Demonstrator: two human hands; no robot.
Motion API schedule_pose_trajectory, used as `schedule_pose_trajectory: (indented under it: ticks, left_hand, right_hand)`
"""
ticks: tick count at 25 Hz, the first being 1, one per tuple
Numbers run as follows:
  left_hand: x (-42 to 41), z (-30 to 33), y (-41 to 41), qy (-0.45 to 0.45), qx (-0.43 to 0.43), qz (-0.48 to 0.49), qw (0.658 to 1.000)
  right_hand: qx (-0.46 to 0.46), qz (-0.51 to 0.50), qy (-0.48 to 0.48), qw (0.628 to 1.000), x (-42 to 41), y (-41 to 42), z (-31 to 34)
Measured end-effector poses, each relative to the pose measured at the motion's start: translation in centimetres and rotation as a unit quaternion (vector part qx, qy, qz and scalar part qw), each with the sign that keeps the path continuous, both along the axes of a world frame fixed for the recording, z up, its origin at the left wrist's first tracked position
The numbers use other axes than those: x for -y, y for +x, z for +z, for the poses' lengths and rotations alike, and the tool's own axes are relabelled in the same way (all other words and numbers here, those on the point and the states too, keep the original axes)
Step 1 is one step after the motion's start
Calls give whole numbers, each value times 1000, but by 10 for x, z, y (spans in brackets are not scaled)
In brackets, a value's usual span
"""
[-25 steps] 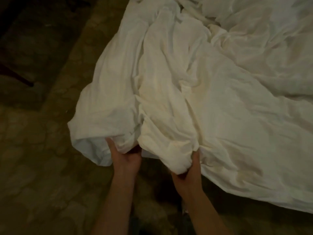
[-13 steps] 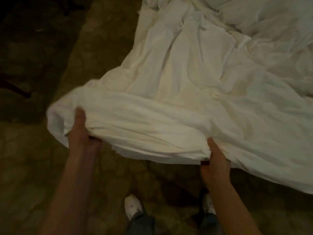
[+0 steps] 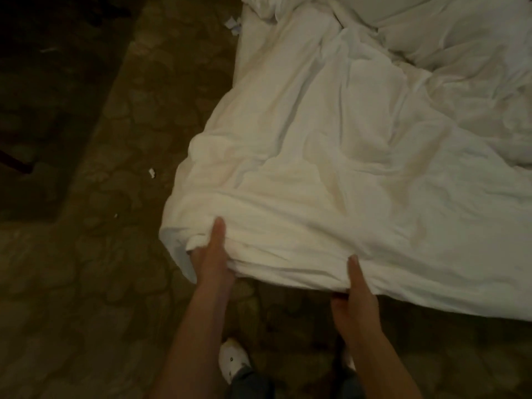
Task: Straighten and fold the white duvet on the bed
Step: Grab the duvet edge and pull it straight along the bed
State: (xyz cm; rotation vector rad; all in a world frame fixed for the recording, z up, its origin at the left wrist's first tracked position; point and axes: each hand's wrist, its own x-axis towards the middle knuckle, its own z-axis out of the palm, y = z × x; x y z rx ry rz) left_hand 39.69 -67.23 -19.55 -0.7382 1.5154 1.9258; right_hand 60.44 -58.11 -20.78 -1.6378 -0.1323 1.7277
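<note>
Your left hand grips the duvet corner, thumb on top. Your right hand pinches the edge beside it, fingers curled beneath

A single head-worn camera looks steeply down and forward from standing height — no second view shares the scene. Both forearms reach up from the bottom edge, with a white shoe directly below. The white duvet fills the upper right, close by; dim patterned floor fills the left.

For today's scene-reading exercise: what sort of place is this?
Probably a bedroom: a rumpled white duvet spread over a bed, patterned carpet beside it, and both hands gripping the duvet's near edge.
</note>
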Motion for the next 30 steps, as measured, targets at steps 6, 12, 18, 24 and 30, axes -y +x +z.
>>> schedule_pose_trajectory:
  ticks: [6, 12, 18, 24, 30]
  left_hand:
    - [32, -30, 54, 118, 139, -78, 980]
    - [-63, -14, 166, 98, 154, -137, 974]
    - [-86, -22, 213, 84, 119, -3, 989]
    - [-175, 10, 353, 87, 124, -110, 982]
    - [-206, 16, 387, 161, 121, -100, 974]
  right_hand:
    - [-40, 186, -54, 980, 6, 29, -15]
    - [-153, -3, 18, 988, -65, 121, 6]
    - [-20, 14, 19, 1000, -88, 161, 12]
    - [-173, -33, 0, 984, -145, 245, 31]
    - [-91, 30, -11, 995, -195, 288, 34]
